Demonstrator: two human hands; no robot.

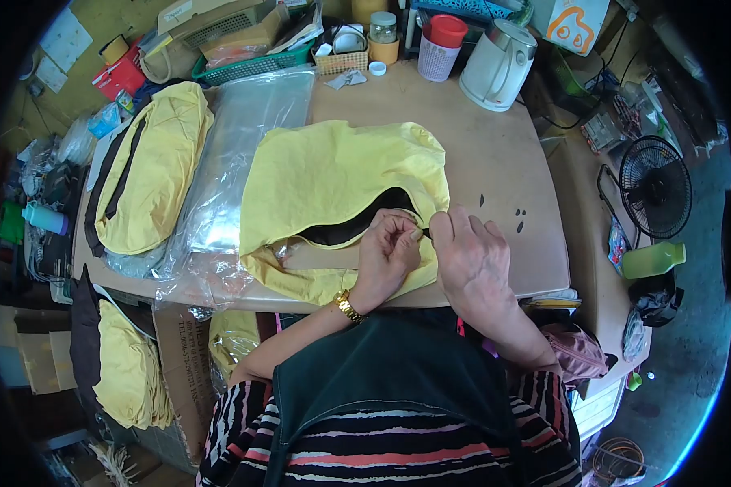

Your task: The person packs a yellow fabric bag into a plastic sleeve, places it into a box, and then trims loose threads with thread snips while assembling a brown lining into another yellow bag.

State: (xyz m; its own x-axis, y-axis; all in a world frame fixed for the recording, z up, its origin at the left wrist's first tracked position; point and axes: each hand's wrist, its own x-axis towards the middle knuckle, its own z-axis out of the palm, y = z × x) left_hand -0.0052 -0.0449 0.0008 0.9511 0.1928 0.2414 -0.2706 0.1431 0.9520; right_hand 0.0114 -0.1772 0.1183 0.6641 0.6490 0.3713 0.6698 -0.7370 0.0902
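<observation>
A yellow cloth bag (333, 158) lies on the table in front of me, its black-edged opening (357, 221) facing me and a loop of yellow cloth curving along the near side. At the right end of that opening, my left hand (391, 250), a gold watch on its wrist, is closed in a pinch on the bag's edge. Right beside it, my right hand (473, 256) is closed too, fingers curled round a small black piece that shows only in part between the two hands. What exactly this piece is cannot be made out.
Clear plastic sleeves (260, 122) lie left of the bag, with folded yellow bags (166, 154) beyond them. More yellow cloth (126, 365) hangs below the table's left edge. Small dark scraps (520, 219) lie on the right. A kettle (499, 65) and baskets stand at the back.
</observation>
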